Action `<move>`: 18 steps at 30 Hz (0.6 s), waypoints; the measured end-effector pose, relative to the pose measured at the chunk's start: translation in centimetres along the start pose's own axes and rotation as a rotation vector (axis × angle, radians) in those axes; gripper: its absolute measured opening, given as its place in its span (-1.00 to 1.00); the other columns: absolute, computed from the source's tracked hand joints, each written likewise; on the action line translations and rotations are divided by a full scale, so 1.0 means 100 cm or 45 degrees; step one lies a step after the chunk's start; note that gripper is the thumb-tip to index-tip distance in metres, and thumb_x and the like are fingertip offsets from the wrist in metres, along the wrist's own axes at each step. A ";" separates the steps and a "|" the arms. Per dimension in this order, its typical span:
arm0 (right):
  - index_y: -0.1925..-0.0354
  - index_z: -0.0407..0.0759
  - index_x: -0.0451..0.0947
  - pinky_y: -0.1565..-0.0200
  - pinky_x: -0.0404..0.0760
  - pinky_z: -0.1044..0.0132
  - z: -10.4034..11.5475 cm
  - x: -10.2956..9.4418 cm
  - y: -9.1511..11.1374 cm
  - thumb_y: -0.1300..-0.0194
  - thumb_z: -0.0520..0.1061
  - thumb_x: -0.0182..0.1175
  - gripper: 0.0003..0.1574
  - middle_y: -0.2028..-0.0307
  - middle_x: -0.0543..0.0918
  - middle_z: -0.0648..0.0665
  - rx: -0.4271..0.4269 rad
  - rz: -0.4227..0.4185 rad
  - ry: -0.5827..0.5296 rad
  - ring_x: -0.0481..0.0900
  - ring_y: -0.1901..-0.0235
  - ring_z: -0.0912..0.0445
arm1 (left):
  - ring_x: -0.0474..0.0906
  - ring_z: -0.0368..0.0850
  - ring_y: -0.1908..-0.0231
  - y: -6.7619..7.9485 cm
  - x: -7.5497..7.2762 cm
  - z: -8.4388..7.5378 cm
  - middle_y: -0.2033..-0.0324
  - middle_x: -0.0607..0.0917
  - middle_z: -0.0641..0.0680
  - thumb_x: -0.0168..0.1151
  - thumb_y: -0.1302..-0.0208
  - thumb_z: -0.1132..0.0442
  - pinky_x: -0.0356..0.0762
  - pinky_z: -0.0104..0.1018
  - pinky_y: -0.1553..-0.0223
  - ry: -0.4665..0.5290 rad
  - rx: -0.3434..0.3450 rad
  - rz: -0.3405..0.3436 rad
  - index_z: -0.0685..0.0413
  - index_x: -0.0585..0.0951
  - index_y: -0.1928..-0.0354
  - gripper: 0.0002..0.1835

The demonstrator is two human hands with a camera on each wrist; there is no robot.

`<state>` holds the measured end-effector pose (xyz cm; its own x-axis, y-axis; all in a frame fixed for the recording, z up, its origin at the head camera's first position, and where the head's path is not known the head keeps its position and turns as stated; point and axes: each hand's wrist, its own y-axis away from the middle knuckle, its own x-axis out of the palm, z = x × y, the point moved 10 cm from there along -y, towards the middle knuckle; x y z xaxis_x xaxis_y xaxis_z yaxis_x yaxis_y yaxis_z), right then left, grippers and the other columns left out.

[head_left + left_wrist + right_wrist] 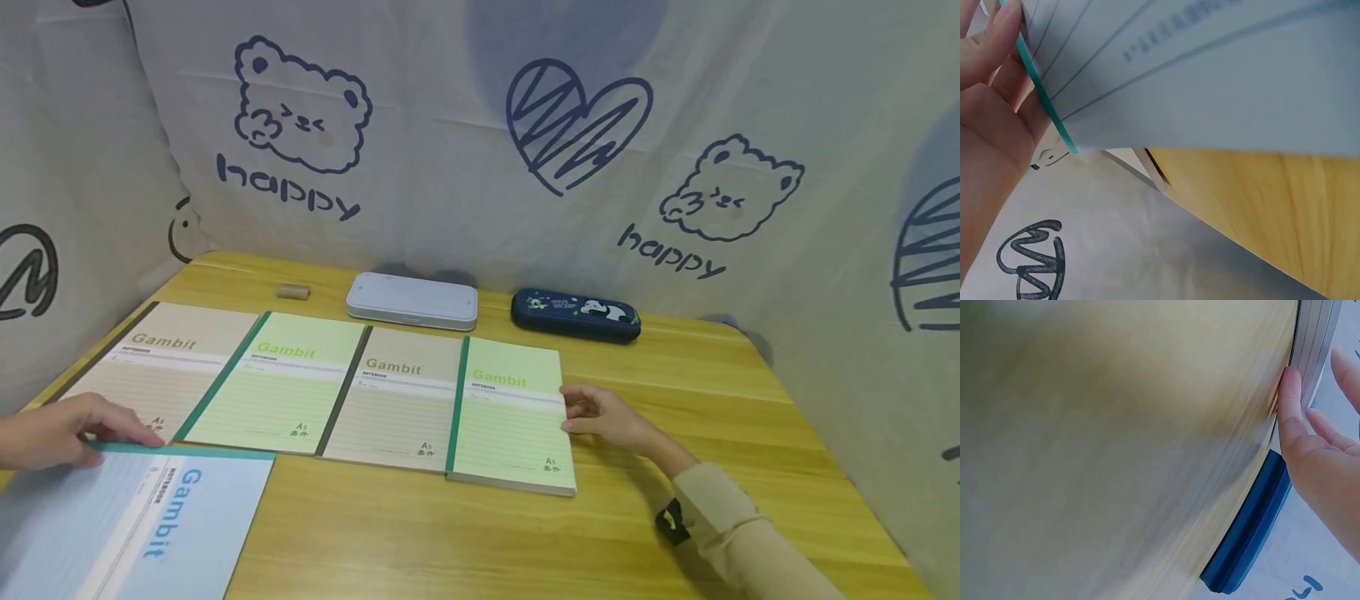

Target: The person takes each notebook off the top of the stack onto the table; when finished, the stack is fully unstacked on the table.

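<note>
Blue is the near notebook (135,525) the left hand (84,429) pinches; the loosely spread right hand (609,417) touches the rightmost green notebook (510,425).

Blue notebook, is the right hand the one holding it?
No, the left hand grips the blue notebook, while the right hand touches the rightmost green notebook.

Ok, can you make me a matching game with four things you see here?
Things
1. Blue notebook
2. Panda case
3. Plain case
4. Right fingers

Clues
A. whitish all over
B. at the right edge of the rightmost green notebook
C. gripped by the left fingers
D. dark blue

Pairs: 1-C, 2-D, 3-A, 4-B.
</note>
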<state>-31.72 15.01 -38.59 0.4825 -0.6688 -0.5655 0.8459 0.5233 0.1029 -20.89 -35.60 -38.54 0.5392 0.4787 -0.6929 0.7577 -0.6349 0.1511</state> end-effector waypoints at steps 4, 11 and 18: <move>-0.15 -0.57 0.15 0.08 0.41 0.19 0.000 -0.001 0.000 -0.15 -0.25 0.20 -0.29 -0.01 0.41 -0.43 0.002 -0.001 0.001 0.43 0.10 -0.11 | 0.43 -0.48 0.24 0.002 -0.001 0.004 0.19 0.58 -0.32 0.18 0.25 0.65 0.39 -0.56 0.32 0.020 0.045 0.026 -0.07 0.64 0.11 -0.40; -0.15 -0.57 0.15 0.09 0.41 0.20 -0.001 0.000 0.000 -0.14 -0.24 0.20 -0.28 0.00 0.41 -0.42 0.003 -0.001 0.004 0.44 0.11 -0.11 | 0.45 -0.41 0.35 0.009 -0.009 0.024 0.25 0.59 -0.32 0.20 0.27 0.62 0.44 -0.45 0.38 -0.071 -0.125 -0.023 -0.07 0.67 0.18 -0.45; -0.15 -0.57 0.16 0.07 0.41 0.18 0.000 0.000 -0.001 -0.14 -0.24 0.20 -0.29 0.00 0.42 -0.42 0.000 -0.002 0.009 0.44 0.11 -0.11 | 0.44 -0.35 0.40 0.012 -0.011 0.033 0.29 0.62 -0.22 0.22 0.27 0.62 0.49 -0.24 0.38 -0.091 -0.267 -0.047 0.02 0.68 0.21 -0.50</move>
<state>-31.82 15.01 -38.60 0.4797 -0.6656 -0.5717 0.8465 0.5225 0.1019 -21.83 -38.88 -39.90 0.4881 0.4503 -0.7476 0.8402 -0.4742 0.2629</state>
